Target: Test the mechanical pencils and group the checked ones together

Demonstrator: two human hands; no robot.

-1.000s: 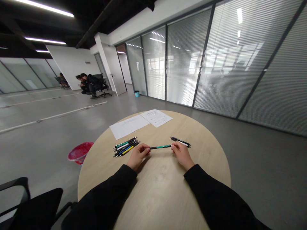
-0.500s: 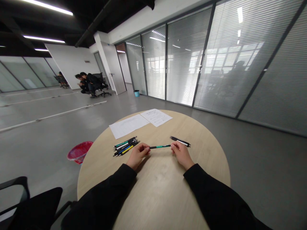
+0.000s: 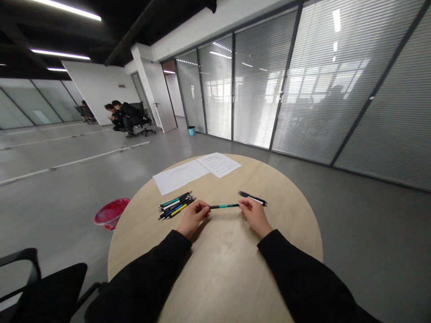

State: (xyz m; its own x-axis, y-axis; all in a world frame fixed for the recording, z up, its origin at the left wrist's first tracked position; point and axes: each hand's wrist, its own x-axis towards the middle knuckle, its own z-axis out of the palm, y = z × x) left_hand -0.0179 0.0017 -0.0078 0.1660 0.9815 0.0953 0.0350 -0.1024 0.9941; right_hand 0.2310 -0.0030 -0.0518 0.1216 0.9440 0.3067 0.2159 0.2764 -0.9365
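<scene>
right, we see left hand (image 3: pixel 193 219) nearly closed, thumb and fingers pinching one end of green-and-black pen (image 3: pixel 224 206). right hand (image 3: pixel 256 217) likewise pinches other end, pen lying level between both hands, over round wooden table (image 3: pixel 215 278). black-and-white pen (image 3: pixel 253 198) lies just beyond right hand, untouched. bundle of pens (image 3: pixel 177 206), green, white, yellow, blue barrels, sits just beside left hand. two paper sheets (image 3: pixel 218 164) at far side of table. red bin (image 3: pixel 111 213) on floor to left; two people (image 3: pixel 123 117) well off, by office chair.
</scene>
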